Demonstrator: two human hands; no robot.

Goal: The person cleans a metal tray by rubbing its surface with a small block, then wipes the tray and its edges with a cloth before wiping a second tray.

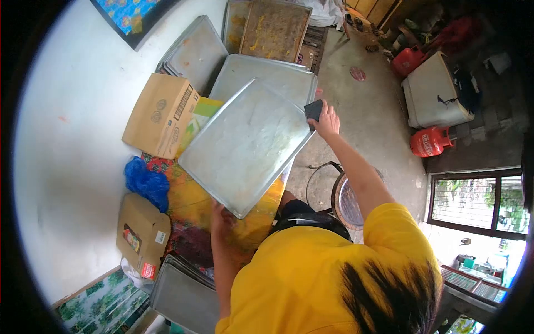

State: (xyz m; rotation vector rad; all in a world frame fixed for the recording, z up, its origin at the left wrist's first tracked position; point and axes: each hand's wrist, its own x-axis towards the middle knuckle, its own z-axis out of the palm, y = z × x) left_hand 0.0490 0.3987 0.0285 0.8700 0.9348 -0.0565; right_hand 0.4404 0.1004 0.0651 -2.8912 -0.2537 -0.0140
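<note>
A metal tray [245,147] is lying over the worktop [183,189]. At its 2 o'clock, the right hand [328,121] is gripping a dark block [314,110] by the rim. Near 7, the left hand [223,218] is blurring; I can't tell its grip. A carton [158,114] is sitting at 10, blue plastic [146,182] at 8.

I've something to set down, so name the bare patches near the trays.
Bare cloth shows between the blue bag and the slanting tray; bare floor between the right hand and the white chest. The wall side is crowded with cardboard boxes and leaning trays.
</note>
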